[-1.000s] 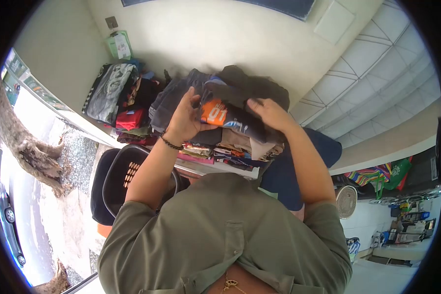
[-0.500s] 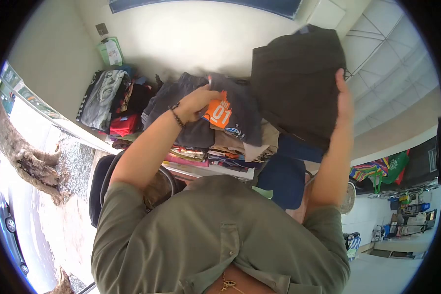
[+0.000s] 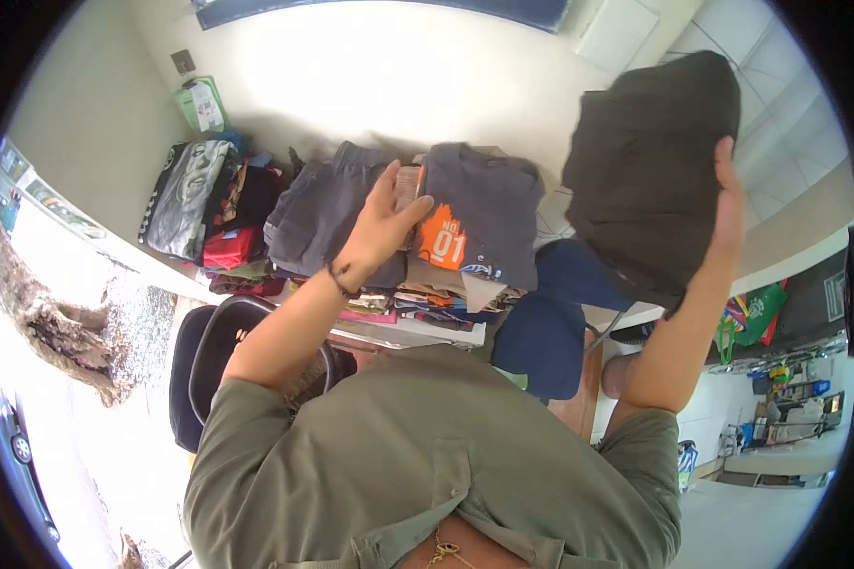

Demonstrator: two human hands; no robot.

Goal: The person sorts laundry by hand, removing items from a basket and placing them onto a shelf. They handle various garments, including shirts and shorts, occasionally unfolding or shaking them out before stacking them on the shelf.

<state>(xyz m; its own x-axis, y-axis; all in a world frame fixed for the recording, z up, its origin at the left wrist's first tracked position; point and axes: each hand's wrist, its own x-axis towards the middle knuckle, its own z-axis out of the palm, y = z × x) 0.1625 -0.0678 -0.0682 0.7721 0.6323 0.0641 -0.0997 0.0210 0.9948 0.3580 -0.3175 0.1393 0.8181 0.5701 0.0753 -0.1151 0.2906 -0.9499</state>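
Observation:
My right hand [image 3: 728, 209] holds a folded dark garment [image 3: 650, 171] up at the right, thumb along its outer edge and the other fingers hidden behind it. My left hand [image 3: 386, 228] has its fingers apart and nothing in them. It overlaps the gap between two piles of folded clothes. On the right-hand pile lies a dark grey T-shirt [image 3: 489, 194] with an orange "NO. 01" print, beside my left thumb. Folded dark grey shorts [image 3: 323, 213] top the pile to the left of that hand.
Further left stands another stack with a grey printed shirt [image 3: 188, 194] on top and a red garment [image 3: 228, 248] beside it. A green tag [image 3: 200, 104] hangs on the wall behind. Black chair [image 3: 197, 379] and blue seat [image 3: 541, 346] stand near my body.
My right hand has carried the dark garment further right, away from the piles. My left hand has opened its fingers, leaving the grey T-shirt lying flatter on its pile.

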